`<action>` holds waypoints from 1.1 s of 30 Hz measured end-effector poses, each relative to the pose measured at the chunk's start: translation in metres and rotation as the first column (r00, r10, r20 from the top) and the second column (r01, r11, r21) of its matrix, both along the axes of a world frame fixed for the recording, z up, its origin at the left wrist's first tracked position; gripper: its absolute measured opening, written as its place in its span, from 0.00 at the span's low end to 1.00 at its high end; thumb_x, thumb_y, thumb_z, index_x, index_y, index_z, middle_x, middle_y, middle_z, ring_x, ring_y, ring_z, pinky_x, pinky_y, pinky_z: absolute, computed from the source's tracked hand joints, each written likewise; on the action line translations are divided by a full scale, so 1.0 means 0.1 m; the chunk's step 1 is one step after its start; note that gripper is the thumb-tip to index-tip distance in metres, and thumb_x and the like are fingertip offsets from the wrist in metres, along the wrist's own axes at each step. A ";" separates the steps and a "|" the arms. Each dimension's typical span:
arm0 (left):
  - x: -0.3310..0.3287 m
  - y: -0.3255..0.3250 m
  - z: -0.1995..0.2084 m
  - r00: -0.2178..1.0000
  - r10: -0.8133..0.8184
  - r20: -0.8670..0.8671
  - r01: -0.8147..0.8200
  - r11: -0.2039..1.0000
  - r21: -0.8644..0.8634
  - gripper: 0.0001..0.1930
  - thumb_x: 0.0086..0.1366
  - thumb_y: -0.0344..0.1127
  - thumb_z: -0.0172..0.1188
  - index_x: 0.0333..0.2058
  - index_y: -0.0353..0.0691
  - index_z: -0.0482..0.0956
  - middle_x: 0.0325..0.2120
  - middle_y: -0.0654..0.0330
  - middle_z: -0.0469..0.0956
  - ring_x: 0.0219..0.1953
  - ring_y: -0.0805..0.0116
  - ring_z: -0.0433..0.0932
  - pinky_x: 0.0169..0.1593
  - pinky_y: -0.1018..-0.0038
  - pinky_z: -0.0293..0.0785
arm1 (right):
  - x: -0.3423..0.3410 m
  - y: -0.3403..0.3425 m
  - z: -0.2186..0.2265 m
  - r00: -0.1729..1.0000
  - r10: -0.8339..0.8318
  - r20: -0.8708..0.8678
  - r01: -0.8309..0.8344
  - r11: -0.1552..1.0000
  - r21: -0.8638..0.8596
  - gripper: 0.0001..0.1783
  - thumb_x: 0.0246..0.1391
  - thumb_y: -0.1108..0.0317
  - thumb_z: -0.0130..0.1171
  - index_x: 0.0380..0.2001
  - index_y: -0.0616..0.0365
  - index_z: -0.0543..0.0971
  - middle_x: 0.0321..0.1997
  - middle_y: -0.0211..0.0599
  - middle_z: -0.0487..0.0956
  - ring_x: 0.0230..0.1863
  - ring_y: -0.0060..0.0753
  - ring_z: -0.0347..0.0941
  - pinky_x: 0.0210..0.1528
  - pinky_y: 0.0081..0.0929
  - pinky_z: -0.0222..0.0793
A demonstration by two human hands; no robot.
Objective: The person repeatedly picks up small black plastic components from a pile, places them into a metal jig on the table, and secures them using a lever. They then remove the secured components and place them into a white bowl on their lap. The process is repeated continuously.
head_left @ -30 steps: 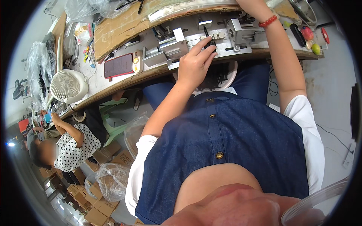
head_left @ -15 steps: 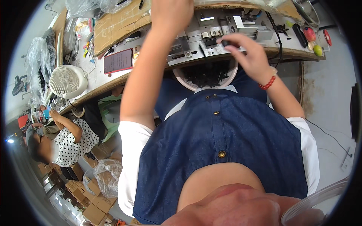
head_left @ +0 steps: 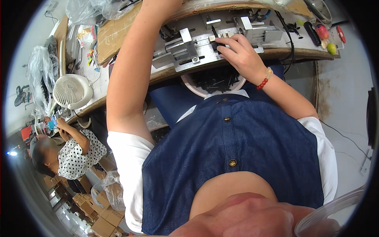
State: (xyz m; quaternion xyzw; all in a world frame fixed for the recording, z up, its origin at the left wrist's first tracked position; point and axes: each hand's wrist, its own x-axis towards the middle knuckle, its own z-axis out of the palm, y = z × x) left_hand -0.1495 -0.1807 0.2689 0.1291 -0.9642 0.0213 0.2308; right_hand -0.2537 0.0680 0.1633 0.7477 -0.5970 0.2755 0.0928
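At the metal fixture (head_left: 205, 49) on the bench, my right hand (head_left: 246, 59) has its fingers bent and pressed together on a small black part (head_left: 216, 46). The part sits at the fixture's middle block, and a thin black piece (head_left: 214, 31) stands up just beyond it. My left hand (head_left: 164, 4) reaches over the bench to the far edge of the picture, above the cardboard. Its fingers are cut off by that edge, so whatever they touch is hidden. Below the bench edge, a pale basket (head_left: 192, 87) holds many thin black pieces.
A white fan (head_left: 72, 91) stands at the left bench edge. Cardboard (head_left: 114, 33) and plastic bags lie at the back left. At the right are black pieces (head_left: 294, 29), a black tool (head_left: 312, 35) and fruit (head_left: 322, 31). Another person (head_left: 79, 154) sits at the left.
My left arm has moved left and farther out, now covering the phone and baring the fixture's left side. My right hand has moved slightly left, bringing the black part against the fixture.
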 end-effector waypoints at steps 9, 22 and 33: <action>0.57 0.62 -0.29 0.886 0.202 -0.417 0.176 0.687 0.705 0.15 0.61 0.25 0.68 0.48 0.41 0.87 0.44 0.64 0.85 0.39 0.75 0.82 0.40 0.79 0.77 | -0.49 -0.66 0.73 0.994 -0.090 0.064 0.102 0.969 -0.226 0.09 0.57 0.66 0.66 0.39 0.58 0.83 0.42 0.36 0.80 0.46 0.40 0.76 0.51 0.35 0.71; 0.56 1.60 -1.17 0.951 0.173 -0.255 0.010 0.809 0.588 0.10 0.61 0.37 0.72 0.40 0.43 0.86 0.45 0.58 0.83 0.31 0.60 0.85 0.33 0.67 0.80 | -0.86 -1.36 0.92 0.962 -0.271 -0.035 0.267 0.959 -0.091 0.06 0.55 0.64 0.63 0.33 0.53 0.84 0.37 0.39 0.80 0.47 0.47 0.73 0.51 0.43 0.66; 0.49 1.60 -1.30 0.921 0.154 -0.358 0.036 0.881 0.472 0.17 0.59 0.36 0.73 0.47 0.43 0.86 0.52 0.61 0.84 0.34 0.66 0.86 0.37 0.73 0.83 | -1.11 -0.17 1.14 0.838 -0.335 0.430 0.429 0.892 -0.141 0.06 0.61 0.73 0.65 0.39 0.64 0.80 0.38 0.33 0.82 0.34 0.21 0.75 0.38 0.24 0.72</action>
